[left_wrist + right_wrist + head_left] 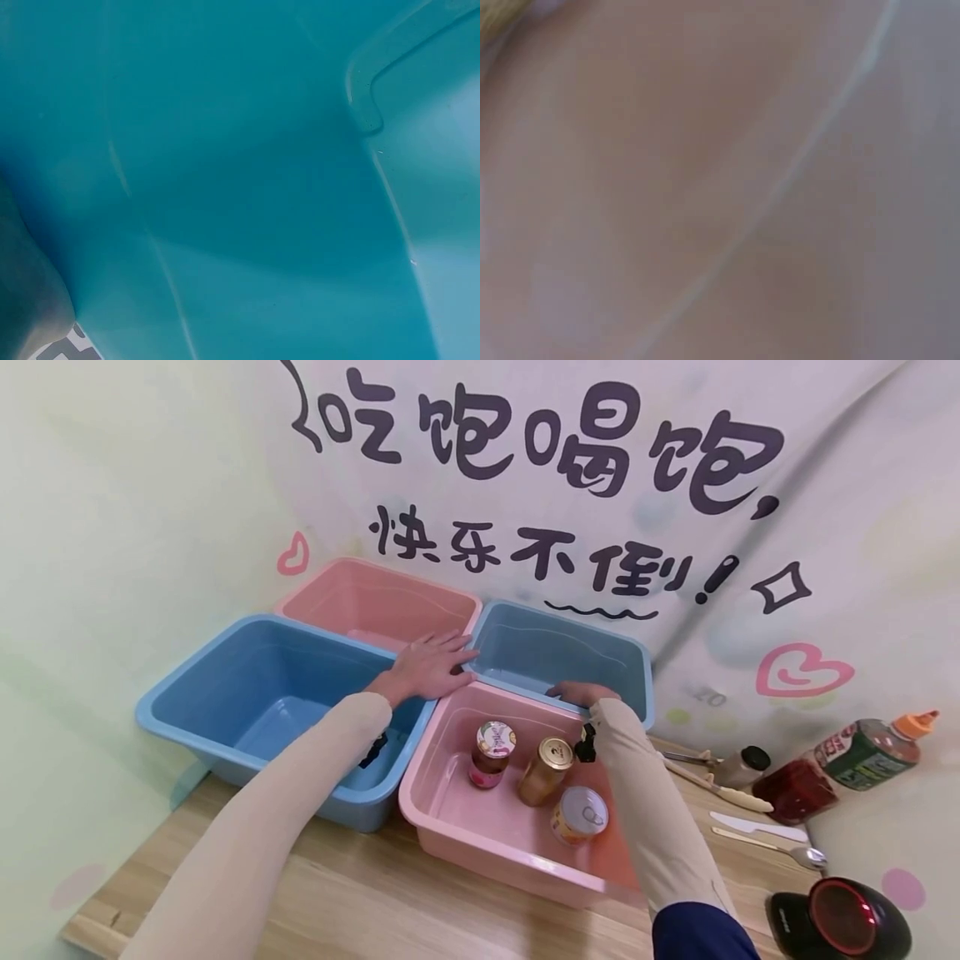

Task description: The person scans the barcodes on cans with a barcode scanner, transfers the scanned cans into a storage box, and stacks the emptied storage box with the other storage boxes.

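Bins: four plastic bins sit pushed together on the wooden table [360,893], and both hands rest at the point where they meet.
Blue bin [225,693]: front left, nothing visible inside; the left forearm crosses over it.
Left hand [427,667]: lies flat with fingers straight and spread, on the rims where the bins join; it grips nothing.
Far pink bin [375,602]: back left, looks empty.
Pink bin [480,843]: front right, holds a jar [492,753], a gold can [547,770] and a tin [579,815], all upright and apart.
Far blue bin [555,652]: back right, looks empty.
Right hand [581,693]: on the rim between the pink bin and the far blue bin; its fingers are mostly hidden, so I cannot tell whether it grasps the rim.
Progress: three items lie in one bin, the other three look bare; bottles and cutlery lie on the table to the right.
Head view: gives the whole layout.
Left wrist view: only blue plastic wall and a rim corner.
Right wrist view: only blurred pink plastic, no fingers.
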Demonstrator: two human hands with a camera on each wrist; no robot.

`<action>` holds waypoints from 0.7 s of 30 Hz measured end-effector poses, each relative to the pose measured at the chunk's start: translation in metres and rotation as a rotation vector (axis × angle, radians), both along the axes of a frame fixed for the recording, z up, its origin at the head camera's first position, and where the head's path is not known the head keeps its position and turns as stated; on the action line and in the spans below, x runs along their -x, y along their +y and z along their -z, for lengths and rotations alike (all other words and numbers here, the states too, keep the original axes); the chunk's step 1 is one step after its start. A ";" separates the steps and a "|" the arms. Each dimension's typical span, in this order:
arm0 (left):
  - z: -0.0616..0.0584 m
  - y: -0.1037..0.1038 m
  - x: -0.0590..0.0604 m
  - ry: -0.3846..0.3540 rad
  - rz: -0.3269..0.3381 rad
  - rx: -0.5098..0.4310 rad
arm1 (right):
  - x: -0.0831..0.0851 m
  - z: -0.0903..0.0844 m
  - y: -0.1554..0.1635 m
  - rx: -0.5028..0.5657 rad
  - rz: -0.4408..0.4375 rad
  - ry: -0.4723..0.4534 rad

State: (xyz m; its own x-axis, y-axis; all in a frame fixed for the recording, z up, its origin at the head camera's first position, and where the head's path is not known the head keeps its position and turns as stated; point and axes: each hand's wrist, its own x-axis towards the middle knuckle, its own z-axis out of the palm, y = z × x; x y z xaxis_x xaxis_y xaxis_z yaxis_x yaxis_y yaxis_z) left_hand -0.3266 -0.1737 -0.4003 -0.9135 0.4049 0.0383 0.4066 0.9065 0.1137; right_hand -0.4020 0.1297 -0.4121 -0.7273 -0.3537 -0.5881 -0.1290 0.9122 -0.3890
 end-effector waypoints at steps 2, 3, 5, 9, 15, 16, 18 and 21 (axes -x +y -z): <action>-0.001 0.000 0.000 0.002 0.004 -0.001 | 0.001 0.000 0.001 -0.006 -0.049 0.007; -0.001 0.000 0.000 0.003 0.007 -0.001 | 0.002 0.000 0.002 -0.006 -0.107 0.025; -0.001 0.000 0.000 0.003 0.007 0.001 | 0.005 0.000 0.002 0.011 -0.139 0.047; 0.001 0.000 0.000 0.003 0.003 -0.004 | 0.008 -0.002 0.007 0.033 -0.214 0.154; 0.003 -0.001 0.001 0.008 0.009 -0.006 | 0.007 -0.011 0.018 0.064 -0.203 0.246; 0.003 -0.001 0.002 0.008 0.010 -0.007 | 0.006 -0.012 0.020 0.070 -0.187 0.254; 0.003 0.000 0.002 0.011 0.011 -0.010 | 0.004 -0.017 0.023 0.087 -0.180 0.272; 0.002 -0.001 0.002 0.013 0.010 -0.015 | -0.001 -0.024 0.027 0.109 -0.172 0.320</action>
State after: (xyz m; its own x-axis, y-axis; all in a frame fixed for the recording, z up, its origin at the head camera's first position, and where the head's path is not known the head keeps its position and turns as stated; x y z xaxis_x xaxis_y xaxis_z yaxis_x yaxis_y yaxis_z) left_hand -0.3284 -0.1743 -0.4027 -0.9090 0.4130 0.0562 0.4168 0.9007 0.1224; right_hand -0.4013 0.1569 -0.3880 -0.7925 -0.5347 -0.2932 -0.4075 0.8220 -0.3977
